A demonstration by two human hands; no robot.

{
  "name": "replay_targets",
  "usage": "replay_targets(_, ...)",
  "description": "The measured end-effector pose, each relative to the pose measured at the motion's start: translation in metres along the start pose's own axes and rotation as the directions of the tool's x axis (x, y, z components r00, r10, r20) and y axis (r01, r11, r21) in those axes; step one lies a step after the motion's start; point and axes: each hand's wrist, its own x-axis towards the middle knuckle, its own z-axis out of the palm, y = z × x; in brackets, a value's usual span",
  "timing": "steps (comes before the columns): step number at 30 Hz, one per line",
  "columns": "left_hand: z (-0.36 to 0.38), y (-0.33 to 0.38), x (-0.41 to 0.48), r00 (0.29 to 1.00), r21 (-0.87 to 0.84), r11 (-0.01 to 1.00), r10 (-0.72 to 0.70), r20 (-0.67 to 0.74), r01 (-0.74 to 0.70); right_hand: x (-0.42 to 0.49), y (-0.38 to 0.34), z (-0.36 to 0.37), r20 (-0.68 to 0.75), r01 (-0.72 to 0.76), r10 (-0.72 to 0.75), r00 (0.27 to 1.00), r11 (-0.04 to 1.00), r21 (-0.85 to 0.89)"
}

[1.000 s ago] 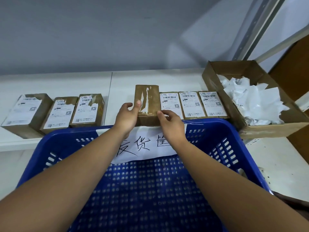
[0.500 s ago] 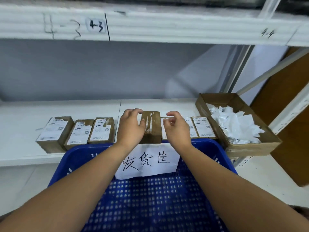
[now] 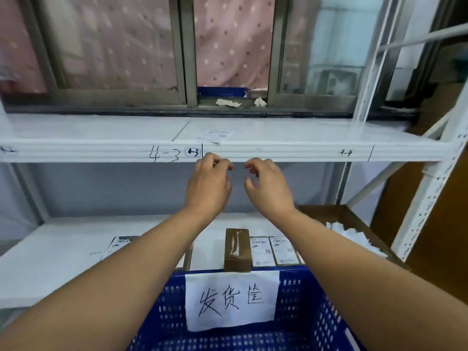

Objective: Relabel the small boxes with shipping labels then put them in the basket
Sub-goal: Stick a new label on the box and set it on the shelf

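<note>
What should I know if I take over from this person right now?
Left hand and right hand: raised by the upper shelf's edge, fingers loosely curled, holding nothing.
Bare box stands on the lower shelf behind the blue basket; labelled boxes beside it, to its right. A printed sheet lies on the upper shelf.
Done: two boxes at least carry clean labels.
Left: label the bare box, basket them all; none shows there yet.

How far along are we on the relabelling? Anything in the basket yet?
Done: beside the bare brown cardboard box, two small brown boxes carry white labels; I cannot tell whether these are old or new. In hand: nothing. The left hand and right hand, both empty, reach toward a white printed label on the upper white shelf. Left: the bare box needs a label, and no box shows in the blue plastic basket.
</note>
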Motion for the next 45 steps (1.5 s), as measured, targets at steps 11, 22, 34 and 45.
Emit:
replay_targets(11, -0.024, -0.023, 0.084, 0.981, 0.399, 0.913, 0.003, 0.193, -0.081, 0.061, -0.036, -0.006, 0.195, 0.089, -0.031, 0.98, 0.95, -0.298)
replay_targets(22, -0.031, -0.023, 0.097, 0.98, 0.625, 0.756, 0.113, 0.166, -0.193, 0.084, -0.038, 0.014, 0.173, 0.04, 0.005, 0.985, 0.966, -0.254)
replay_targets(34, -0.036, -0.008, 0.074, 0.897, 0.509, 0.805, 0.422, -0.129, -0.306, 0.08, -0.053, 0.004, 0.304, -0.522, 0.444, 0.843, 0.535, 0.664)
replay_targets(45, -0.014, -0.024, 0.077, 0.994, 0.189, 0.982, -0.036, 0.107, 0.015, 0.083, -0.033, 0.0, 0.245, -0.54, 0.657, 0.713, 0.292, 0.789)
